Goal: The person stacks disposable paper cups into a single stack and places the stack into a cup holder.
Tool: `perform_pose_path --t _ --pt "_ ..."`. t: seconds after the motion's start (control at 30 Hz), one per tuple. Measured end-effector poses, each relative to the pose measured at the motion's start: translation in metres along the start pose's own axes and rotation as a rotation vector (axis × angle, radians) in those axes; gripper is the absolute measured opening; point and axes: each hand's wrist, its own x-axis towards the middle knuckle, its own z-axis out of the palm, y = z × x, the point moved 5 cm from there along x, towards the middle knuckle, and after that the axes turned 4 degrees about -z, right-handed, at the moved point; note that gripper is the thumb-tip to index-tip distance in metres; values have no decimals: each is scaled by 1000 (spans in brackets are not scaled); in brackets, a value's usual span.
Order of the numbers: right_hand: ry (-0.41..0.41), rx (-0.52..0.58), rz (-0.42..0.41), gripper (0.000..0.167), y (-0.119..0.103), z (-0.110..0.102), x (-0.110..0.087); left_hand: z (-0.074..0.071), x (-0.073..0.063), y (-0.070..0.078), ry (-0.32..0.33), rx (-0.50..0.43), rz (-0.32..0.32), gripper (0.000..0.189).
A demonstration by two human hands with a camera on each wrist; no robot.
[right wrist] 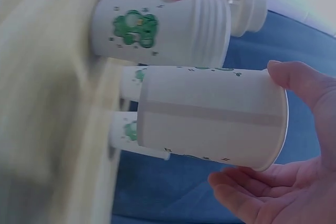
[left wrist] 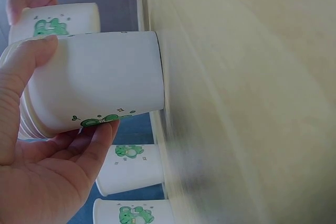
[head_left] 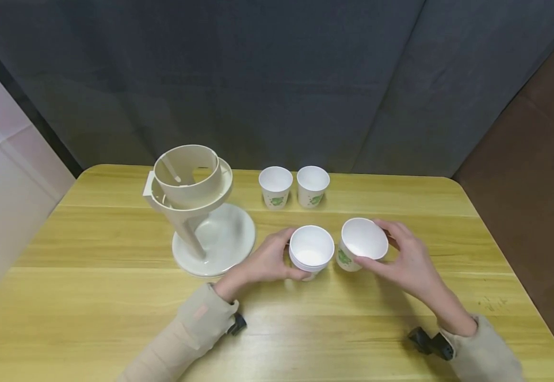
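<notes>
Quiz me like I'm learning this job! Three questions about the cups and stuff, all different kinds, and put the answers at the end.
1. Which hand holds the stack?
2. True or false: in the head view, the stand is left of the two back cups.
3. What colour are the prints on the back cups?
a) red
b) green
c) purple

Key:
1. The left hand; the right hand holds just one cup.
2. True.
3. b) green.
</notes>
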Motion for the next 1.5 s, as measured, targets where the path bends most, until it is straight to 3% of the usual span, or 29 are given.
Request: perform_pose_path --t 0.43,0.73,1.03,1.5 --pt "59 -15 -148 69 -44 -23 27 -2 -2 2 5 2 -3 72" --pt "-11 12 -231 69 -68 -6 39 -2 -2 0 0 0 -12 71" --pt "-84 76 -222 68 -67 19 40 -1 -1 0 -6 -12 4 72" --pt "-163 108 -202 65 -43 52 33 -1 -1 1 -5 -24 21 77"
